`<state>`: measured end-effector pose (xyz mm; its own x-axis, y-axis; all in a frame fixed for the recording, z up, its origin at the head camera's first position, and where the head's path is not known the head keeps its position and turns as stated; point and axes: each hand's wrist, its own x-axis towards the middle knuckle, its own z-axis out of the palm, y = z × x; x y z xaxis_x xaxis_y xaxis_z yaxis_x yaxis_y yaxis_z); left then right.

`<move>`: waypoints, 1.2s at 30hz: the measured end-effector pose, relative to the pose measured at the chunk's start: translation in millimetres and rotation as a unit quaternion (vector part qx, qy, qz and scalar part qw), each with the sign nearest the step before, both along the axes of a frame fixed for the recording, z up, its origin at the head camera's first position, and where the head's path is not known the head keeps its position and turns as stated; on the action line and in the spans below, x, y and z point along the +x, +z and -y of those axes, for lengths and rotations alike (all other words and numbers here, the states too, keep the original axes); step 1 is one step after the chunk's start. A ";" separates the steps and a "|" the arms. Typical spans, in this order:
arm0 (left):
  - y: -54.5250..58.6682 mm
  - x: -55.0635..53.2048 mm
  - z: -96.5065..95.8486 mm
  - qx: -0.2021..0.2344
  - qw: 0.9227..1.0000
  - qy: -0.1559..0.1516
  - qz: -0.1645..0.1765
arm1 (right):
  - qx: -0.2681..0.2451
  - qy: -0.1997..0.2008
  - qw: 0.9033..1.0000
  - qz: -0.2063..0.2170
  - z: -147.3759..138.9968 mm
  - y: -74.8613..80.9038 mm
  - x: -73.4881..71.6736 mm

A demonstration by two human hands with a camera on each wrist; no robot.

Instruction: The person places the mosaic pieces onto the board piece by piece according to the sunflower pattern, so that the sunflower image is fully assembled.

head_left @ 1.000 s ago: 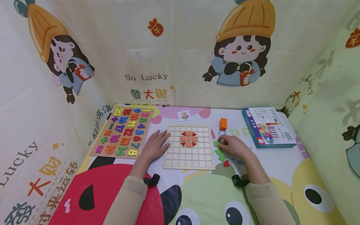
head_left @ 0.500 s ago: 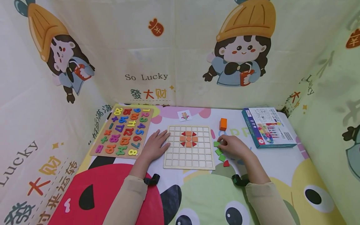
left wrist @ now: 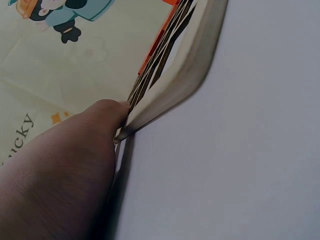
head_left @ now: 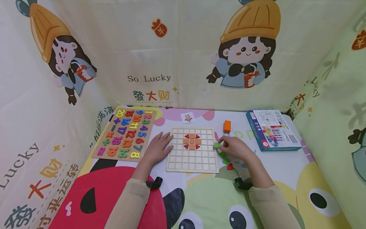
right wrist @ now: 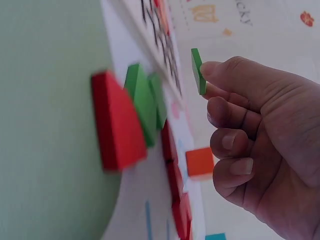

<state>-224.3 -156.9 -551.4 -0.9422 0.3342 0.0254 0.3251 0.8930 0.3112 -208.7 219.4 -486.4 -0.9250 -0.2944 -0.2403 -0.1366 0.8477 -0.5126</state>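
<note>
A square wooden grid board (head_left: 191, 163) lies mid-table, with orange squares (head_left: 192, 135) and red corner pieces (head_left: 186, 146) set in its upper middle. My left hand (head_left: 157, 149) lies along its left side, fingers spread; in the left wrist view the thumb (left wrist: 107, 112) touches the board's edge. Between thumb and index finger my right hand (head_left: 234, 148) pinches a green square tile (right wrist: 198, 70), raised at the board's right edge. Two green tiles (head_left: 222, 155) and a red piece (head_left: 230, 166) lie just below that hand. Further red pieces (right wrist: 172, 175) show in the right wrist view.
A number puzzle board (head_left: 153, 114) lies at the left. Behind the grid is a small patterned card (head_left: 187, 117). An orange block (head_left: 227, 126) stands beyond the right hand, and a flat blue-edged box (head_left: 274, 127) lies at the back right.
The right hand has lifted the green tile from the table and carried it slightly left and up, to the board's right edge. My left hand has stayed still.
</note>
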 end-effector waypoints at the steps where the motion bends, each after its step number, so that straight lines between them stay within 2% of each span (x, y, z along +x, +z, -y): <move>1: 0.0 0.0 0.0 0.000 1.000 0.000 0.001 | -0.002 0.002 1.000 -0.001 2.9 1.5 0.7; 10: 1.1 1.2 0.9 0.003 1.000 -0.001 -0.003 | -0.008 0.022 1.000 -0.010 34.2 1.0 2.3; 17: 1.9 1.4 0.9 0.004 1.000 0.001 0.008 | -0.012 0.041 0.999 -0.025 60.3 -0.4 5.0; 23: 2.7 1.5 0.6 0.005 1.000 0.002 0.017 | -0.022 0.059 0.997 -0.044 79.2 -6.3 6.2; 31: 0.9 0.0 1.6 0.002 1.000 -0.008 0.002 | 0.003 0.072 0.996 -0.060 96.7 -19.9 7.3; 36: 0.5 -0.4 2.2 0.003 1.000 -0.010 -0.002 | 0.003 0.076 0.994 -0.073 101.8 -21.7 9.5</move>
